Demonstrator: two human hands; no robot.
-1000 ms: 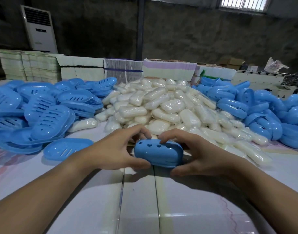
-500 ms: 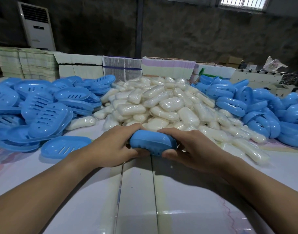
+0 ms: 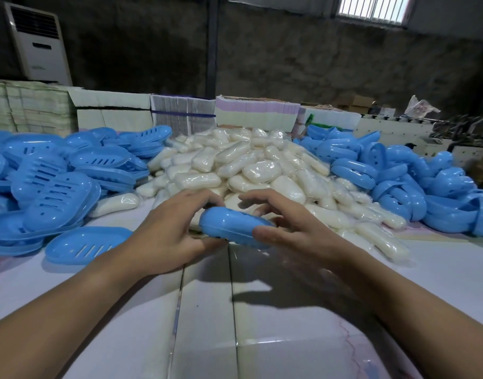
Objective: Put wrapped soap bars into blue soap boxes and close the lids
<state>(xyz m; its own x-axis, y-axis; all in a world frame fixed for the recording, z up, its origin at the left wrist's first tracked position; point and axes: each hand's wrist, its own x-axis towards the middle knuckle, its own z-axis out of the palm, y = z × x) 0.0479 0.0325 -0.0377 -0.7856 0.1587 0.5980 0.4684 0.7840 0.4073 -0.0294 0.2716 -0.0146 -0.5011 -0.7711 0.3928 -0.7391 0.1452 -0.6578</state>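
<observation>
A closed blue soap box (image 3: 230, 227) sits between my hands just above the white table, tilted down to the right. My left hand (image 3: 170, 236) grips its left end, thumb underneath. My right hand (image 3: 292, 228) touches its right end with the thumb at the front, the fingers spread and lifted over the lid. Behind lies a big heap of wrapped soap bars (image 3: 245, 170). Blue slotted trays (image 3: 57, 192) pile up at the left, and blue lids (image 3: 399, 184) pile up at the right.
One slotted tray (image 3: 84, 243) lies alone just left of my left hand. A single wrapped bar (image 3: 117, 203) rests by the left pile. Stacks of flat cartons (image 3: 180, 116) line the table's far edge. An air conditioner unit (image 3: 38, 45) stands at the back left.
The box was pressed together between both hands and carried slightly away from me. Now my right fingers have lifted and spread off the lid while my left hand keeps its grip.
</observation>
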